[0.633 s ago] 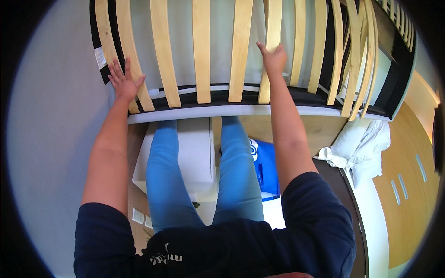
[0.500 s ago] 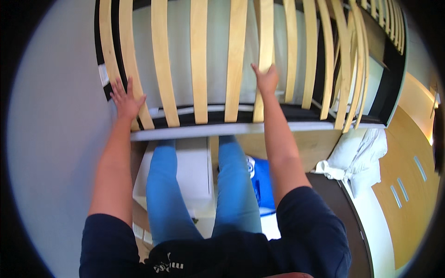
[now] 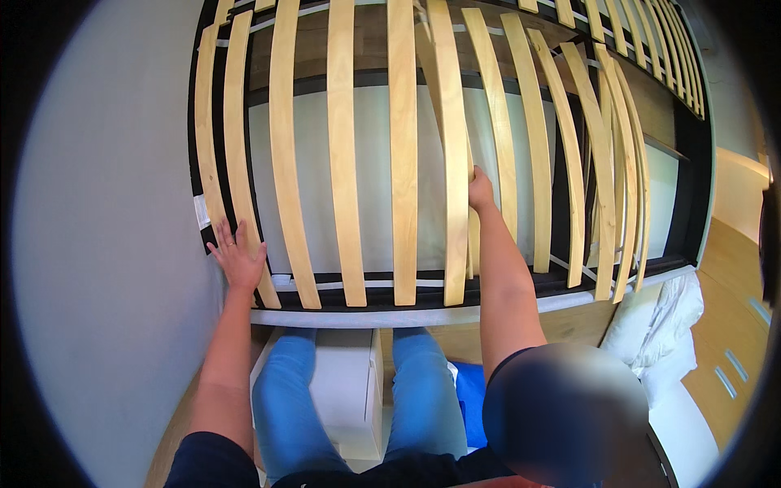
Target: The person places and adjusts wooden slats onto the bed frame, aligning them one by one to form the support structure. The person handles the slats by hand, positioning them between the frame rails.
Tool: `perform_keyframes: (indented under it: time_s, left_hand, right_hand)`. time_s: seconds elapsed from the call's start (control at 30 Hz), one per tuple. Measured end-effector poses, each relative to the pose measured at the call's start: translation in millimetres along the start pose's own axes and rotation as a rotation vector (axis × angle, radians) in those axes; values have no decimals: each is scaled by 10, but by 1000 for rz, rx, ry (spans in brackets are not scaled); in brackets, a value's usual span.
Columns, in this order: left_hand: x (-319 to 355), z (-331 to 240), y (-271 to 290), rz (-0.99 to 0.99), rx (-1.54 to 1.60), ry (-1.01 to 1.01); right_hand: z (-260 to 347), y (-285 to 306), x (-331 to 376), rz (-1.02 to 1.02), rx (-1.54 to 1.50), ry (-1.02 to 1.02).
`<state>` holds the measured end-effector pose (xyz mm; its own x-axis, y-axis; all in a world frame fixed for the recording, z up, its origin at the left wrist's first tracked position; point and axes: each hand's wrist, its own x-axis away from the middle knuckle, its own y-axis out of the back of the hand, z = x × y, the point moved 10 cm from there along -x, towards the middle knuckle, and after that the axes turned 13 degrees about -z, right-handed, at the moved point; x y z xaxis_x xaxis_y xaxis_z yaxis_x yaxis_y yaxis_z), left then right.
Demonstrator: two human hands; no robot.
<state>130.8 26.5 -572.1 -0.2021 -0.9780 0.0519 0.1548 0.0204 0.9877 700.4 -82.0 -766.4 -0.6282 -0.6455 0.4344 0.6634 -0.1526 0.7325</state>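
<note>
A pale grey wall (image 3: 106, 244) flanks a bedroom where a black bed frame (image 3: 695, 187), edged in pale fabric, holds a row of wooden slats (image 3: 404, 163) before a person in jeans (image 3: 293, 403). The left hand (image 3: 241, 259) is open, fingers spread over the lower ends of the leftmost slats; the right hand (image 3: 481, 189) curls at the edge of a slat near the middle, its fingers partly hidden, so whether it grips cannot be told. The slats at left and centre look largely in place, evenly spaced, while those toward the right crowd together and cross, and one behind the right hand's slat slants, which suggests that part is unfinished. A white label (image 3: 202, 211) on the frame's left side is too small to read; no other writing is legible, including on the blue bag (image 3: 469, 398) below.
</note>
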Motion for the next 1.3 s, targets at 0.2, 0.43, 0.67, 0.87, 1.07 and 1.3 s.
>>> perform_keyframes:
  time_s: [0.2,0.43,0.67,0.87,1.07,1.3]
  left_hand:
    - [16,-62,-77,175,-76,127]
    - [-396,-864,551,-319,263,134]
    - [-1213,-4145,726,9,961,-328]
    - [-1781,-4468,-33,221,720,170]
    - [-1774,-4383,-14,40,967,164]
    - [-1788,-4247,44,-62,1004,153]
  right_hand:
    - [80,383,175,-190,-24,55]
    - [93,559,261,-251,-96,-66]
    - [72,544,318,-273,-10,-18]
    - [233,590,437,-282,67,-75]
    - [20,484,321,-253,-9,-123]
    - [-42,548,237,-371,21,-172]
